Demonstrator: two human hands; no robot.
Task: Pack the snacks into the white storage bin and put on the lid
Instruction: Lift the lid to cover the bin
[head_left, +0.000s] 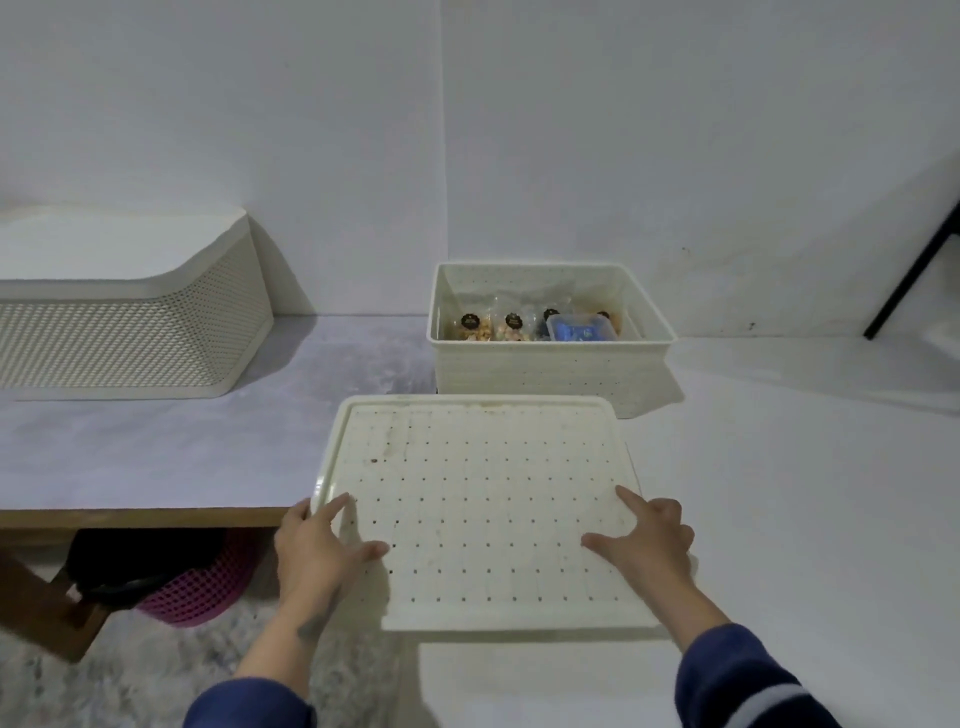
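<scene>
Snacks in bin; lid before bin; basket left, on table.

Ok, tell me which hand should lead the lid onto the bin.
Probably right: the right hand grips the lid on the side nearer the bin; the left hand steadies the opposite edge.

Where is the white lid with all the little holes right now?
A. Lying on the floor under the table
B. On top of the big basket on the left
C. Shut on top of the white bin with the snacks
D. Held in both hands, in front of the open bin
D: both hands, left and right, hold the white perforated plastic lid in front of the open white storage bin, whose snack packets show.
</scene>
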